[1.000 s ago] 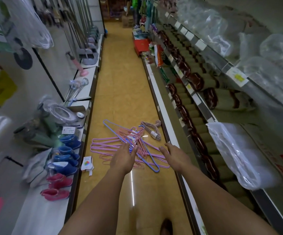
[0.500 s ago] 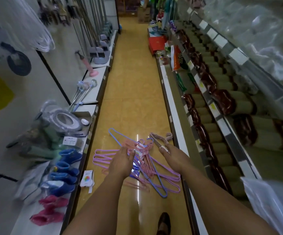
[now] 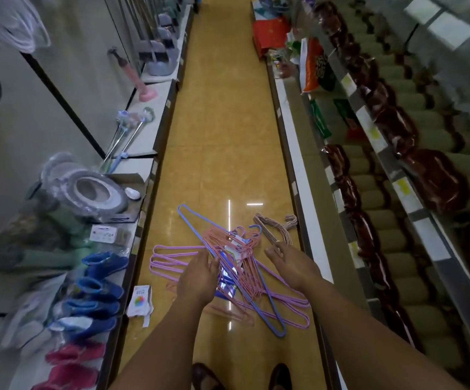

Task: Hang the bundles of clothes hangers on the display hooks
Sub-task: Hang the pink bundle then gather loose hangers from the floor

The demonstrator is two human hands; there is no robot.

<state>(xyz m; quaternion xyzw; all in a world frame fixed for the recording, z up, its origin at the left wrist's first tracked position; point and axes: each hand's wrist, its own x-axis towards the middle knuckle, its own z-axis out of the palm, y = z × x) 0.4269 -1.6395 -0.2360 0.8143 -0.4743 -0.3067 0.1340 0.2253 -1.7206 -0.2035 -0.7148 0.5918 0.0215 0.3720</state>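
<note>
floor point(image 3: 222, 142): yellow tile aisle between two shelf runs
hangers point(image 3: 242, 266): pink and blue bundles in a loose heap mid-aisle, nearer the right edge; none hung
striped hangers point(image 3: 274, 229): small bundle just beyond the heap, by the right edge
left hand point(image 3: 197, 277): over the heap, fingers loosely extended, touching pink wires, no grip visible
right hand point(image 3: 290, 263): over the heap's right side, fingers relaxed, holding nothing
card point(image 3: 141, 301): at the left edge
</note>
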